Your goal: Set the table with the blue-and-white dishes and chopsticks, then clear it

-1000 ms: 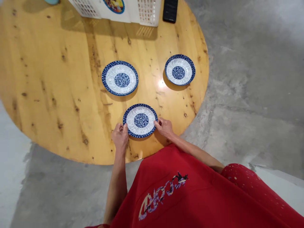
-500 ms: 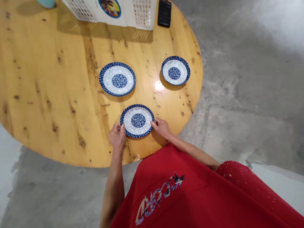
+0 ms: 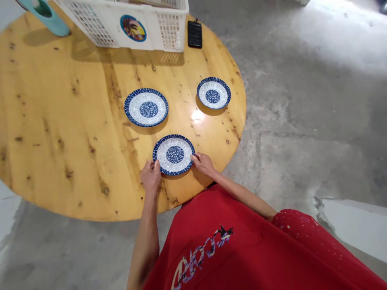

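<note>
A blue-and-white patterned plate (image 3: 175, 154) is at the near edge of the wooden table, between my two hands. My left hand (image 3: 150, 175) grips its left rim, thumb on top and fingers curled at the edge. On the right rim, my right hand (image 3: 203, 164) pinches with the thumb above and the other fingers partly hidden beneath. A second plate (image 3: 146, 107) of the same pattern lies farther back to the left. The third plate (image 3: 213, 93), matching too, lies to the back right near the table's curved edge.
A white plastic basket (image 3: 151, 32) with a round picture sticker stands at the back of the rounded wooden table (image 3: 66, 133). Right of it lies a black wallet-like object (image 3: 194, 34). A light-blue container (image 3: 50, 19) sits at the back left. Grey concrete floor surrounds the table.
The view has tilted up a little, so more of the basket and the light-blue container shows. Both hands keep their hold on the near plate, which has hardly moved.
</note>
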